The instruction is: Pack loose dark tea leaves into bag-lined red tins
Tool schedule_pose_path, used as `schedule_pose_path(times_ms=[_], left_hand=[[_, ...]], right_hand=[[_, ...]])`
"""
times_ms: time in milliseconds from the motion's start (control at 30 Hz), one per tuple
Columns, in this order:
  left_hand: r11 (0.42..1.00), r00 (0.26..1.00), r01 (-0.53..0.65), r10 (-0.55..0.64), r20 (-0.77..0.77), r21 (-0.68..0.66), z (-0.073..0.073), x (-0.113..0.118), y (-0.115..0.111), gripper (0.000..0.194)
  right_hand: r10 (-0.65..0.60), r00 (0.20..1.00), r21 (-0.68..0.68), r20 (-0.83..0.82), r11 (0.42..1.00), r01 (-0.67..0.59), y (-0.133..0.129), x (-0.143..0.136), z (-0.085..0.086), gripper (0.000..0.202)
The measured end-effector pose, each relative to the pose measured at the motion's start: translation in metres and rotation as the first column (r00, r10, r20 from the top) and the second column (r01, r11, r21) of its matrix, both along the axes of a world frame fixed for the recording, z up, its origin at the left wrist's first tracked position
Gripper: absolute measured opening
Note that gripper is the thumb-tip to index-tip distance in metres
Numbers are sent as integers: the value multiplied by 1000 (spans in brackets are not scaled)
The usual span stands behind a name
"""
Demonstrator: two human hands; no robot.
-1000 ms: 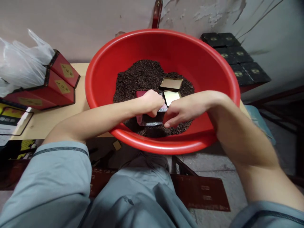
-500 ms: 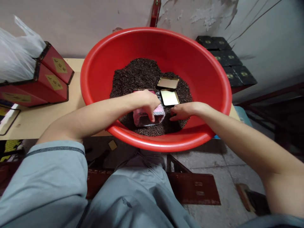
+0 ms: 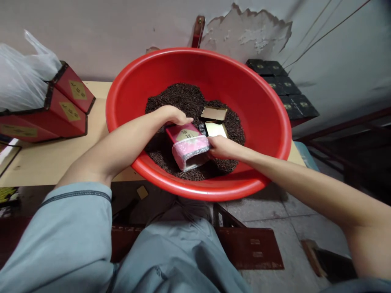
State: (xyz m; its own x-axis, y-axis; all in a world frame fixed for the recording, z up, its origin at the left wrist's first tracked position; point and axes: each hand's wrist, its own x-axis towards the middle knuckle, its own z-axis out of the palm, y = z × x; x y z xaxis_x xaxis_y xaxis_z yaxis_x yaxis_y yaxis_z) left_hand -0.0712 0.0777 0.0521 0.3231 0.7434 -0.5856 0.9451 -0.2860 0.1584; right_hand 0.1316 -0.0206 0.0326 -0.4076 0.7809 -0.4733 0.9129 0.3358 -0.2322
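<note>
A red tea tin with a yellow label lies tilted in the big red basin, its mouth towards me. A pink-and-clear plastic liner bag is folded over that mouth. My left hand grips the tin's far end, thumb along the top and most fingers hidden. At the right side of the mouth, my right hand holds the tin's edge, its fingertips partly behind the liner. Dark loose tea leaves are heaped around the tin. Two gold-coloured lids rest on the leaves just beyond my right hand.
Red tins and a clear plastic bag stand on the table to the left. Black-ended tins are stacked at the back right by the wall. A dark red bench is below me.
My left hand has moved from the tin's mouth to its far end. My right hand has left the leaves and come to the mouth's right side. The tin is turned slightly.
</note>
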Motion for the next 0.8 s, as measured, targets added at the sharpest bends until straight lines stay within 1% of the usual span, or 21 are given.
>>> schedule_pose_path(times_ms=[67,133,200,267,300,367,400,467,533,600,633,700,767,800], left_hand=[[981,988,-109,89,-125,-161,7,-7,2,89],[941,970,-182,125,-207,-284,15,-17,6,96],[909,954,-234,147,-262,-344,22,-27,9,103],[905,947,-235,130,-294,-355,27,-36,11,107],[915,949,-210,105,-298,-345,29,-39,12,107],[951,952,-134,45,-302,-278,33,-42,11,106],[971,950,-93,19,-311,-222,36,-41,10,104],[998,945,-5,-17,-325,-65,40,-36,7,101],[991,949,86,-51,-312,99,43,-29,3,97],[973,955,136,-78,-287,188,45,-22,-1,90],[970,958,141,-83,-275,199,46,-19,-3,88],[975,964,125,-75,-256,185,48,-17,-7,84],[981,969,104,-62,-241,166,49,-17,-9,83],[982,970,100,-60,-237,161,51,-17,-9,82]], right_hand=[[25,1000,64,19,998,-26,3,-3,-3,35],[88,995,117,48,989,-93,9,-10,-5,41],[154,983,165,99,972,-169,20,-18,-4,41],[214,966,193,147,951,-241,34,-27,-2,40],[240,957,203,164,941,-270,42,-30,-1,39],[293,940,218,175,920,-327,55,-35,-1,38],[314,934,225,172,910,-347,60,-35,-2,37],[327,930,224,165,906,-359,66,-34,-6,38],[312,938,193,154,921,-338,70,-29,-10,40],[288,949,141,127,942,-304,76,-19,-12,46],[263,957,116,121,954,-277,81,-13,-11,49],[172,973,88,153,978,-187,90,1,-8,51],[98,964,85,247,989,-122,96,16,-6,43],[107,949,88,298,986,-139,96,23,-7,39]])
